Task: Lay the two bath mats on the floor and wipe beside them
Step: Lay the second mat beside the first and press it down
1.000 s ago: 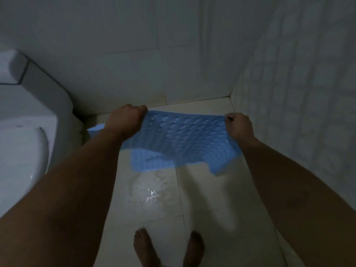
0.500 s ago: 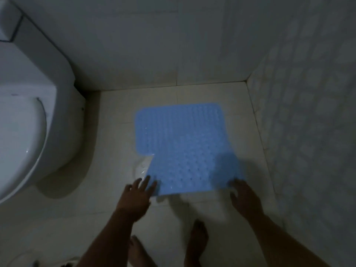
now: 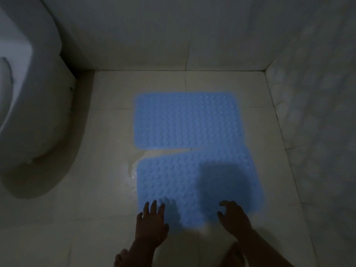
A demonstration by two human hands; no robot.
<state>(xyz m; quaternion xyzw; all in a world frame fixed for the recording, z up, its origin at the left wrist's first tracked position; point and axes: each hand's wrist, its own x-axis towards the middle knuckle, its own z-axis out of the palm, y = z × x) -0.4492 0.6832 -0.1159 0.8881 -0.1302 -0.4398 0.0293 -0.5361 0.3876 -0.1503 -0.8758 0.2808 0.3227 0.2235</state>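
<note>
1. Far bath mat [image 3: 187, 122]: blue, bumpy, lay flat on the floor [image 3: 107, 189] toward the back wall [image 3: 173, 35], well clear of it.
2. Near bath mat [image 3: 185, 182]: same blue, flat on the floor just in front of the first. The two met on the right and parted in a thin wedge on the left. A dark shadow covered its right half.
3. Left hand [image 3: 151, 226]: at the near-left corner of the near mat, fingers [image 3: 153, 207] straight and spread, tips on or just over the mat edge; it gripped nothing.
4. Right hand [image 3: 234, 218]: at the near edge of the same mat, fingers [image 3: 224, 204] loosely curled like a claw, holding nothing. Whether they touched the mat could not be told in the dim light.
5. Wet patch [image 3: 134, 166]: a shiny smear on the tiles just left of the seam between the mats.
6. Toilet [image 3: 28, 93]: white, at far left, well apart from both mats.
7. Right wall [image 3: 317, 93]: patterned tiles, near the mats' right edges.
8. Bare feet [image 3: 120, 259]: at the bottom edge, partly cut off.
9. Step in hand, by judgement: the laying looked nearly complete, hands smoothing or letting go of the second mat.
10. Next move, by judgement: wiping beside the mats, most likely the wet patch. No cloth was in view, so one would need fetching; the wipe should skirt the mat edge without dragging it off line.
</note>
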